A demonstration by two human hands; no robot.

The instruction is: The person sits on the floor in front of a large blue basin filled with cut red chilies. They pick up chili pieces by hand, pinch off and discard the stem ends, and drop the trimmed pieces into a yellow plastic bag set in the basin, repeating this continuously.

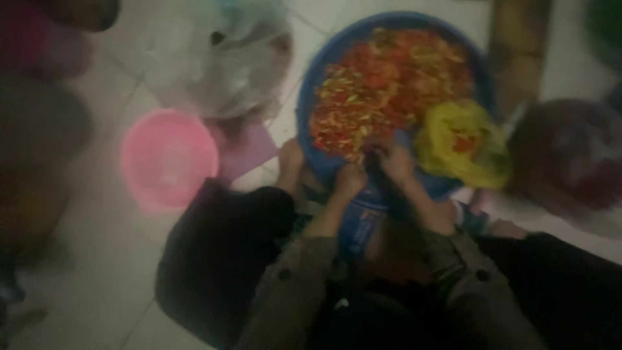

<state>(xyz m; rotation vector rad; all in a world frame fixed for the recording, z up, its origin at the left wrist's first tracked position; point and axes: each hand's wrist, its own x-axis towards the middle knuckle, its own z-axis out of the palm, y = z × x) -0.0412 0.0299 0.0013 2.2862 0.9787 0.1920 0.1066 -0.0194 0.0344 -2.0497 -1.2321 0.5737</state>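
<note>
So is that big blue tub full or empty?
Mostly full: chopped red and yellow-green pieces cover nearly all of the blue tub.

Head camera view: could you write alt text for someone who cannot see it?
Seen from above, a person's left hand and right hand meet at the near rim of a big blue basin of chopped red and yellow pieces. A yellow bag lies in it; a pink bowl sits beside on the floor.
</note>
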